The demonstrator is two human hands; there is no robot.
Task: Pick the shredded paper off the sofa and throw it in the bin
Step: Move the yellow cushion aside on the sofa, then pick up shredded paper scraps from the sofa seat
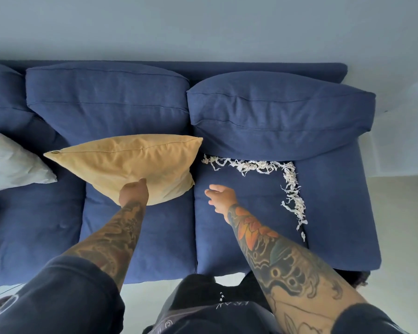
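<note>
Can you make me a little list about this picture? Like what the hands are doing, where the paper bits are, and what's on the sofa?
left hand: grips the yellow pillow, holding it tilted
right hand: open, over the seat, holds nothing
shredded paper: along the back and right edge of the right seat cushion
sofa: blue
white pillow: at the left
bin: not in view

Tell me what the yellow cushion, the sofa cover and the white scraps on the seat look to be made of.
Yellow cushion: soft matte fabric, perhaps velvety; it creases and has a zip seam.
Sofa cover: dark blue woven upholstery cloth, matte, with visible weave and stitched seams.
Shredded paper: thin white curled strips, apparently paper.
</note>
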